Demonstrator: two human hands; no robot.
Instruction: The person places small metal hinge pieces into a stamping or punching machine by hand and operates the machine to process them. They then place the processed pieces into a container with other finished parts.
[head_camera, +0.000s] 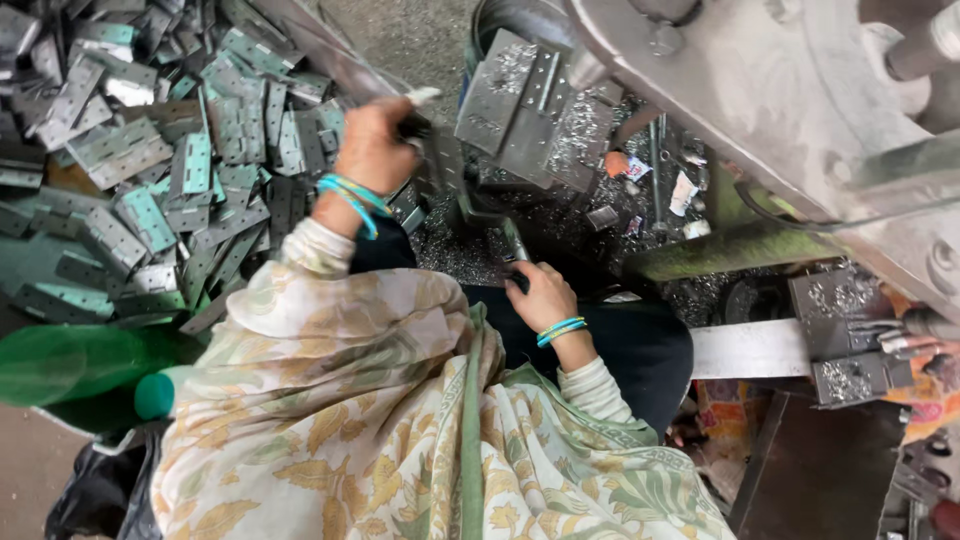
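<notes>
Hands, two: left (372, 148) clamped on one hinge (436, 160), right (540, 292) closed around one lever (512, 240)

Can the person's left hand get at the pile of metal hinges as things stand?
Probably yes. The left hand is already at the right edge of the hinge pile, apparently gripping a dark piece, with nothing between it and the nearest hinges. The right hand is busy lower down with another metal part.

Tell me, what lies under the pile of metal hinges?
Under the hinges a patch of brown surface shows near the left edge. The rest is covered by hinges, so it cannot be seen.
</notes>
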